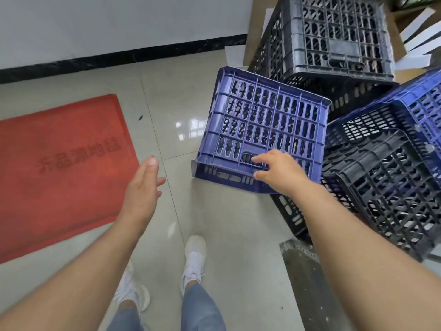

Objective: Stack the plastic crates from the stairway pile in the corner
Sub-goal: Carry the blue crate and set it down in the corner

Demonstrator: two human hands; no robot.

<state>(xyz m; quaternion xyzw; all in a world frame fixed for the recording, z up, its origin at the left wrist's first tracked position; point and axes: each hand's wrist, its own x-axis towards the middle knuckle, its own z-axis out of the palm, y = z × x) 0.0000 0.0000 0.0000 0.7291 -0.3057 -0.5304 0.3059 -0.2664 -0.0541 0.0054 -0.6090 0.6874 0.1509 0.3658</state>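
The right hand [278,172] curls its fingers into the handle slot of the tilted blue crate [260,137], at two o'clock against the pile. The left hand [143,187] hangs open, empty. Better to bring it to the crate's far edge before lifting, lest it swing.

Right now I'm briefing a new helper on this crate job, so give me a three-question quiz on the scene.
1. True or false: the right hand touches the tilted blue crate.
2. The left hand is: A) gripping a crate B) open over the floor C) on the red mat.
3. What colour is the crate at top right?

Key: 1 true; 2 B; 3 black.
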